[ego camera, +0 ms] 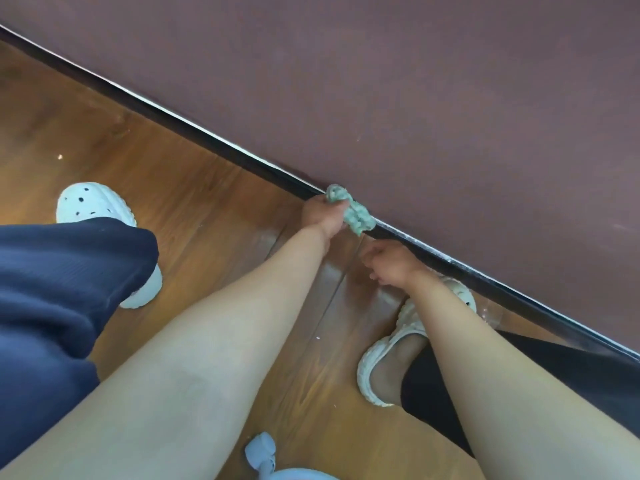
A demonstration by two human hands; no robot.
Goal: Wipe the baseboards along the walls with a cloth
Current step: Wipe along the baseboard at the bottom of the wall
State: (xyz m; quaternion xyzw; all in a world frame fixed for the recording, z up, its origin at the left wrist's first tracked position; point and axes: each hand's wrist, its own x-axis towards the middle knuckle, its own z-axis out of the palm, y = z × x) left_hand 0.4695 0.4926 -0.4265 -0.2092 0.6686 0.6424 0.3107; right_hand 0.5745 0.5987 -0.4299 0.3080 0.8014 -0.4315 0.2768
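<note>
1 white perforated foam clog point(91, 204) stands at the far left on the glossy brown wooden plank floor point(194, 216), its heel end covered by a wide navy blue ribbed fabric trouser leg point(62, 289) that fills the left edge. From the upper left corner down to the right edge runs the dark brown baseboard point(207, 143) with a thin pale top edge, and above it the plain mauve painted wall point(415, 81) takes up the whole upper right. At the bottom centre a pale blue rounded object point(261, 450) is cut off by the frame, and I cannot tell what it is. A bare forearm reaches up from the lower left to the left hand point(322, 213), whose fingers are curled tight round a bunched pale green terry cloth point(353, 211). The cloth lies pressed against the baseboard about midway along its visible run, touching its top edge where it meets the wall, with a loose end trailing to the right of the fist. Just right of and below the cloth, the right hand point(391, 263) hangs over the floor close beside the baseboard, its fingers loosely curled with nothing seen in them; whether it touches the board cannot be told. Under that forearm sits the 2nd clog, a cream chunky-soled one point(410, 323), toe pointing at the baseboard, with a black fabric trouser leg point(519, 375) running off to the right behind it.
</note>
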